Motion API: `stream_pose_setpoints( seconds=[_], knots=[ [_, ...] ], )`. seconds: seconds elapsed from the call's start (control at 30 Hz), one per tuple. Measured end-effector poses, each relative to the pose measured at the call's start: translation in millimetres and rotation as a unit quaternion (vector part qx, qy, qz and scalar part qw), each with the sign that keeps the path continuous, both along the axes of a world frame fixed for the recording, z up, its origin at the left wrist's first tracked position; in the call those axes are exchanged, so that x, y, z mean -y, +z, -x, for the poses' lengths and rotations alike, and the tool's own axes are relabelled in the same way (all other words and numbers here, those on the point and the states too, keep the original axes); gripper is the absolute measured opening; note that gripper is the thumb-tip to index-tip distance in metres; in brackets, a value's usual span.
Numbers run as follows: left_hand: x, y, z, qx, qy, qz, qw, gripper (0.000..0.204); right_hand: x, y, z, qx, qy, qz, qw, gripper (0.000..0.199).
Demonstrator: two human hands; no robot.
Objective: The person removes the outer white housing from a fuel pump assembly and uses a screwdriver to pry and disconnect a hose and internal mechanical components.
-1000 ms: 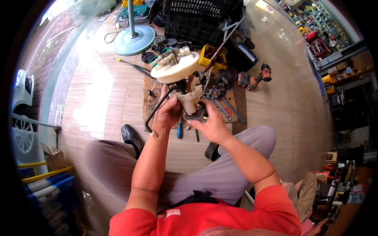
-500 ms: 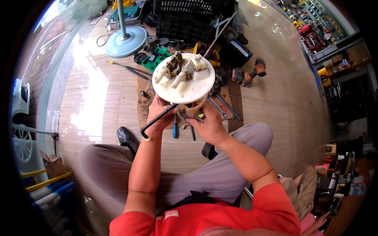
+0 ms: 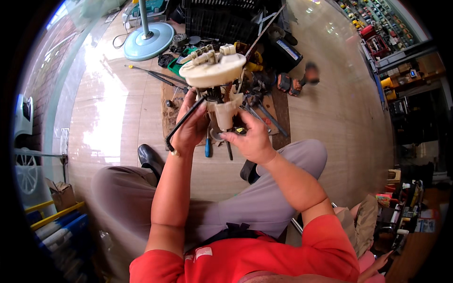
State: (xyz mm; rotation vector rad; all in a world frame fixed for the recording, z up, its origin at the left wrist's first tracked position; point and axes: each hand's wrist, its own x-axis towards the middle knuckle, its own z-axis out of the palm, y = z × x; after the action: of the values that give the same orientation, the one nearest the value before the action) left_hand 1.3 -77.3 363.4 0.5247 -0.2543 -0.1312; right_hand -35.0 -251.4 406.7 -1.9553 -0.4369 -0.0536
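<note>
Between my hands is a fuel pump module (image 3: 225,112) with a round, off-white plastic flange on top, fittings on the flange, and a whitish housing below. My left hand (image 3: 191,127) is wrapped round its left side. A thin black arm (image 3: 185,123) slants down from the module across that palm toward the wrist. My right hand (image 3: 255,140) grips the lower right of the housing, its thumb at the bottom edge. The module is held upright above the floor, its flange tilted slightly. Some of my left fingers are hidden behind it.
A brown board (image 3: 171,125) lies below with tools, including a blue screwdriver (image 3: 207,147). An orange and black cordless drill (image 3: 296,85) lies to the right. Beyond are a black crate (image 3: 222,29), a pale blue round stand base (image 3: 148,41) and a green case (image 3: 175,67).
The module has tipped, so its flange now shows more edge-on and the housing beneath has come into view. Both hands keep hold of it.
</note>
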Motion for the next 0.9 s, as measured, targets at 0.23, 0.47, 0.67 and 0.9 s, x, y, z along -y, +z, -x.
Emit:
stream_pose_setpoints(
  seconds=[0.23, 0.47, 0.67, 0.9],
  knots=[
    [11, -8, -6, -0.124, -0.105, 0.042, 0.986, 0.047, 5, -11, -1, -0.089, 0.012, -0.057, 0.994, 0.056],
    [18, -18, -6, -0.168, -0.166, 0.087, 0.968, 0.061, 3, -5, -3, -0.086, 0.002, -0.02, 0.996, 0.049],
    [22, -19, -6, -0.229, -0.133, 0.018, 0.964, 0.065, -1, 3, -2, -0.083, -0.016, -0.028, 0.996, 0.042],
    [23, -18, -5, -0.228, -0.148, 0.003, 0.962, 0.065, -3, 2, -1, -0.03, -0.049, -0.021, 0.998, 0.034]
  ],
)
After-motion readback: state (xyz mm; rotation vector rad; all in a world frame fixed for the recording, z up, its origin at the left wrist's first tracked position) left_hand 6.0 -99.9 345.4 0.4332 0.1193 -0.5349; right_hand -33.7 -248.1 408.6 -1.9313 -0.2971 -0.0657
